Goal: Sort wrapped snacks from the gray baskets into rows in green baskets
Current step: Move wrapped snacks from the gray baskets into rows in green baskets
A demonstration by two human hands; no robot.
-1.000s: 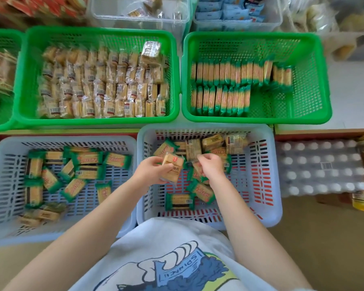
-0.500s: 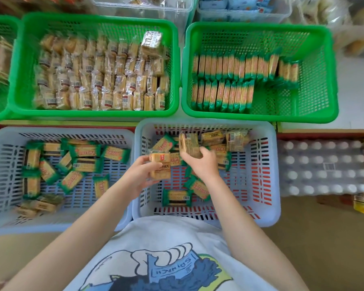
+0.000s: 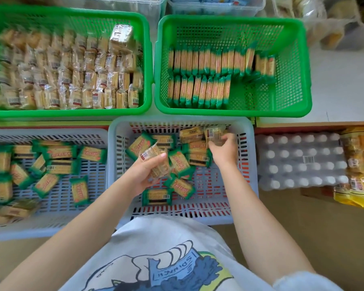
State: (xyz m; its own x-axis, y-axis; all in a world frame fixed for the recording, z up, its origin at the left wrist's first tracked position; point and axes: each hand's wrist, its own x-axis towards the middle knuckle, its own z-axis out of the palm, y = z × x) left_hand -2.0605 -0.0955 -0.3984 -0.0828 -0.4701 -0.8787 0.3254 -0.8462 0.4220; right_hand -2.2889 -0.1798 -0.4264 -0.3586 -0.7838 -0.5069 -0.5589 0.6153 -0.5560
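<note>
My left hand [image 3: 144, 172] holds a small stack of clear-wrapped cracker packs [image 3: 156, 160] over the middle gray basket [image 3: 247, 164]. My right hand [image 3: 224, 149] reaches to that basket's far right corner and grips another clear-wrapped pack [image 3: 213, 133]. Green-edged packs [image 3: 179, 160] lie loose in the same basket. A second gray basket [image 3: 51, 135] on the left holds more green-edged packs. The left green basket [image 3: 147, 59] is filled with rows of clear-wrapped packs. The right green basket [image 3: 298, 70] holds two rows of green-edged packs standing on edge.
A shrink-wrapped pack of white-capped bottles [image 3: 298, 160] sits right of the middle gray basket, with yellow snack bags [image 3: 359, 164] beyond it. Clear bins [image 3: 214, 5] stand behind the green baskets. The right green basket has bare floor at its front right.
My right hand passed a clear-wrapped pack to my left hand's stack, then moved to the basket's far right corner and took hold of another pack. The view shifted slightly.
</note>
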